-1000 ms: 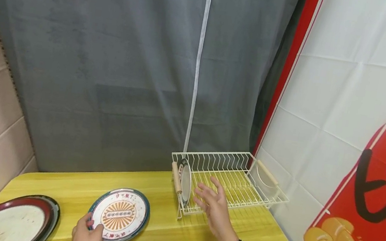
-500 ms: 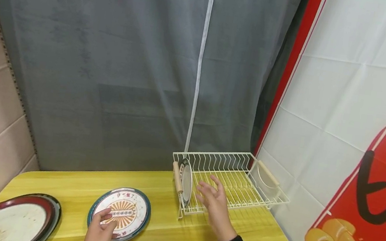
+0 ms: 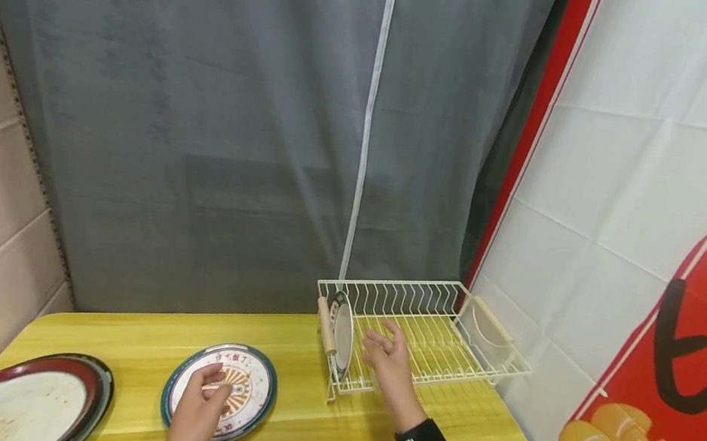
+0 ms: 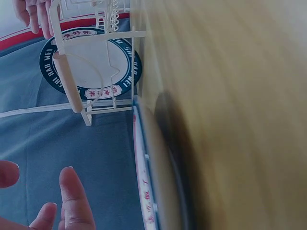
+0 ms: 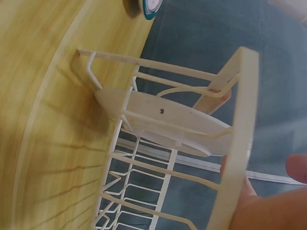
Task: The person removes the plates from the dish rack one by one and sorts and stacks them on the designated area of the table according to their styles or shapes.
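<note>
A round plate [image 3: 257,381] with a teal rim and an orange sunburst print lies on the table. Over it hovers my left hand [image 3: 198,411], thumb and fingers apart with nothing between them; in the left wrist view its fingers [image 4: 74,201] stand apart from the plate edge. The cream wire dish rack [image 3: 444,348] is to the right. Another plate [image 3: 342,337] stands upright in its left end, its teal lettered rim showing in the left wrist view. My right hand [image 3: 391,371] is at the rack's front rail, fingers loosely bent, holding nothing.
At the left front lies a large platter [image 3: 27,404] with a dark red rim, on top of a black-rimmed one. A grey curtain [image 3: 233,157] hangs behind the table, and a white wall panel [image 3: 588,210] stands close to the rack's right side.
My left hand has left the sunburst plate's left rim and moved right and up above it. My right hand has stayed near the rack, its fingers slightly more bent.
</note>
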`<state>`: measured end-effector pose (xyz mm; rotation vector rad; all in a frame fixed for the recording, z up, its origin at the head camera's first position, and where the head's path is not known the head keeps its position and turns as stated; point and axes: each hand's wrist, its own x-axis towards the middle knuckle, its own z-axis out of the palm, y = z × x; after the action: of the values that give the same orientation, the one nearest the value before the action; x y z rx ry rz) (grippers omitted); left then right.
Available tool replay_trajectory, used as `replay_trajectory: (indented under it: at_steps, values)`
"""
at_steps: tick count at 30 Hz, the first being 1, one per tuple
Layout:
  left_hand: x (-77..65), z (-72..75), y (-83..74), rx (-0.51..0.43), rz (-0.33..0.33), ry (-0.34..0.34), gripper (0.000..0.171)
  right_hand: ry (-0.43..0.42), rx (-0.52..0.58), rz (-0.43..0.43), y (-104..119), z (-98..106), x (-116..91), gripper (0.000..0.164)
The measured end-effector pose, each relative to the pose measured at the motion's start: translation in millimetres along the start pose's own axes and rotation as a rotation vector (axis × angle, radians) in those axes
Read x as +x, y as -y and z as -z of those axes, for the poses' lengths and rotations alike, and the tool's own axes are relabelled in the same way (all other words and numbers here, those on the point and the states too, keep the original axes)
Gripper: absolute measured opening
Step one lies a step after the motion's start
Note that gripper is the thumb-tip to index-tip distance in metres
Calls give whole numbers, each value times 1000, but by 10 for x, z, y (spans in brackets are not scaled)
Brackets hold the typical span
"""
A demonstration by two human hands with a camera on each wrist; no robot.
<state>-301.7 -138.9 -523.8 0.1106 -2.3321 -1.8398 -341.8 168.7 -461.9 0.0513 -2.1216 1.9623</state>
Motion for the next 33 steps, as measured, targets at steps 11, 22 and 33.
replay_trajectory:
  at_steps: [11,22,33]
  values:
    - [100,-165,-111,24,-18,31,61,57,-188,-4,6,-181,197,67]
    - [147,-367,-225,40,-37,55,59,81,-396,-85,-19,-319,317,72]
    - [162,-492,-173,13,-19,127,63,161,-682,-69,-286,-374,624,56]
